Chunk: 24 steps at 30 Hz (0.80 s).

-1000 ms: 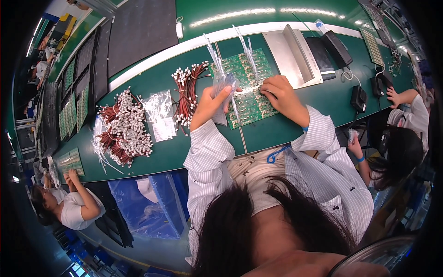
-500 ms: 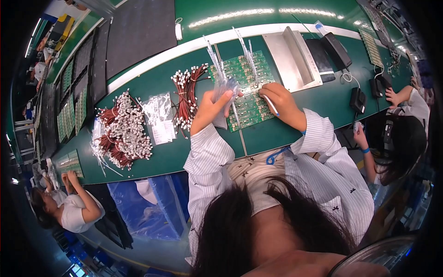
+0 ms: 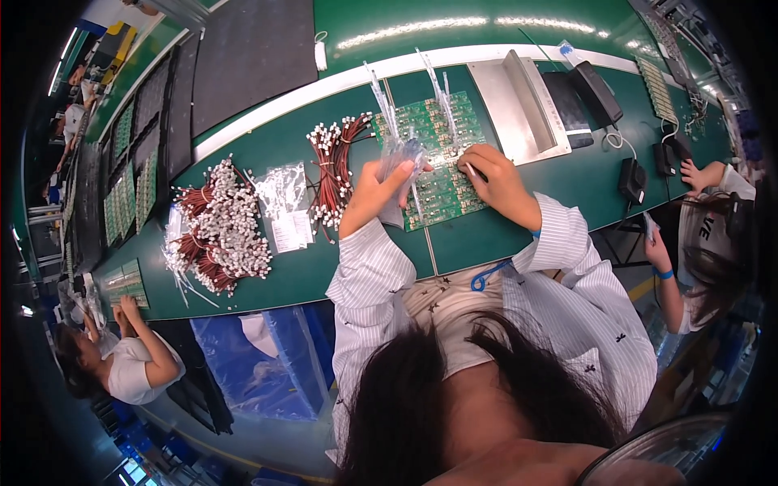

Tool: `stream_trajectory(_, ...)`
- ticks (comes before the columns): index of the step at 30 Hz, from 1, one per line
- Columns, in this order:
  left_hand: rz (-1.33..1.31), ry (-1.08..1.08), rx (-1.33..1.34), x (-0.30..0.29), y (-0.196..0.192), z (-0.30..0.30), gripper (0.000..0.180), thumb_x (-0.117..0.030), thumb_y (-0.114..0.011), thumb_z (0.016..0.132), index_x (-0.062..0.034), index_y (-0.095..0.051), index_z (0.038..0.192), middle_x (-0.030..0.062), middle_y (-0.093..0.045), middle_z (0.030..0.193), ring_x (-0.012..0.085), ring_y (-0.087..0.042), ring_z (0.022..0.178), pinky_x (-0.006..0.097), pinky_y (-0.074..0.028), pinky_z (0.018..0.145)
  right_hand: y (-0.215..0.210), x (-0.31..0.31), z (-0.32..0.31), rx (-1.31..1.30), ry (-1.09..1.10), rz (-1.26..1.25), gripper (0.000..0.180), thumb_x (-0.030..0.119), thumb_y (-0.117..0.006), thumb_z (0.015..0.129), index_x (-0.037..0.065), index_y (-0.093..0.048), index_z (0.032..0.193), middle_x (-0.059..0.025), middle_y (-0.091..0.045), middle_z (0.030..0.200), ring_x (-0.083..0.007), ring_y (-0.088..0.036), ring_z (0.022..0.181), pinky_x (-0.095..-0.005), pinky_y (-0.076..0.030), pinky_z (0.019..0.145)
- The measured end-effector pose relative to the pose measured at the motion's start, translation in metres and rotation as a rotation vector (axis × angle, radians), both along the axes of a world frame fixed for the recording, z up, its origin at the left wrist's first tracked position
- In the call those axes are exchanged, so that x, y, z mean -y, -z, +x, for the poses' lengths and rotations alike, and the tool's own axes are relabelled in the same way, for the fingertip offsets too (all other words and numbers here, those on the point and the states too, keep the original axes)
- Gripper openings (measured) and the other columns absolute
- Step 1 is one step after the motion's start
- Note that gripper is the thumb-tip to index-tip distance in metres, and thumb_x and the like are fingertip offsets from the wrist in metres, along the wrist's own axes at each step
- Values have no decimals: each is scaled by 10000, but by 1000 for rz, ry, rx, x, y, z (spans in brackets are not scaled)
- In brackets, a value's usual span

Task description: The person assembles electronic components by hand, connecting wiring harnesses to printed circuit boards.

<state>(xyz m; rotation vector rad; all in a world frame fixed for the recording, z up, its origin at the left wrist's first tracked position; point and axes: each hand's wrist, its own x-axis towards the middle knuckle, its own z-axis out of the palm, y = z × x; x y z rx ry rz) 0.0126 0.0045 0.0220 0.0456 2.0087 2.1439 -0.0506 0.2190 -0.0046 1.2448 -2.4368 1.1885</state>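
Observation:
A green panel of circuit boards (image 3: 442, 206) lies on the bench in front of me. My left hand (image 3: 374, 194) is closed on a crumpled clear plastic bag (image 3: 409, 154) over the panel's left side. Long, narrow clear plastic strips (image 3: 444, 105) rest on the panel and stick out past its far edge. Over the panel's right half, my right hand (image 3: 498, 186) has its fingers pinched together close to the board's surface. A slim whitish piece shows by these fingers, but I cannot tell what they grip.
Left of the panel lie a bundle of red-brown cables with white plugs (image 3: 331, 166), a clear bag with white parts (image 3: 284, 190) and a big cable pile (image 3: 219, 227). A metal tray (image 3: 515, 109) and black adapters (image 3: 596, 93) stand right. Co-workers sit at both sides.
My right hand has turned slightly and stays over the panel; the white stick with a blue end under it shows less. The co-worker on the right has moved. My left hand keeps its hold.

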Motion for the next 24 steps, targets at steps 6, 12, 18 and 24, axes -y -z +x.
stream_trajectory(6,16,-47,-29,0,2,0,353,-313,-466,869,-4,-613,953,-11,-465,501,48,-414,462,188,-335,501,-3,-11,2,39,-35,101,289,71,-645,663,12,-514,914,-113,-524,898,-288,-512,839,-354,-418,724)
stream_trajectory(12,32,-112,-58,0,5,0,375,-326,-450,876,5,-610,948,-6,-452,490,53,-422,473,190,-340,532,-11,-24,21,112,-96,206,700,206,-701,634,19,-350,1210,-167,-430,1159,-331,-417,1063,-380,-340,901)
stream_trajectory(18,48,-61,-37,-3,3,0,368,-327,-465,868,4,-612,933,-16,-448,498,51,-412,463,187,-326,491,-8,-12,1,-23,-15,189,682,183,-678,658,30,-340,1230,-165,-446,1160,-329,-426,1068,-374,-340,909)
stream_trajectory(24,14,18,0,-3,6,-1,359,-337,-488,850,-10,-618,924,-28,-443,506,47,-399,457,192,-315,465,-48,5,-16,-146,40,32,427,147,-635,711,40,-481,1094,-117,-544,1014,-290,-515,945,-354,-390,816)
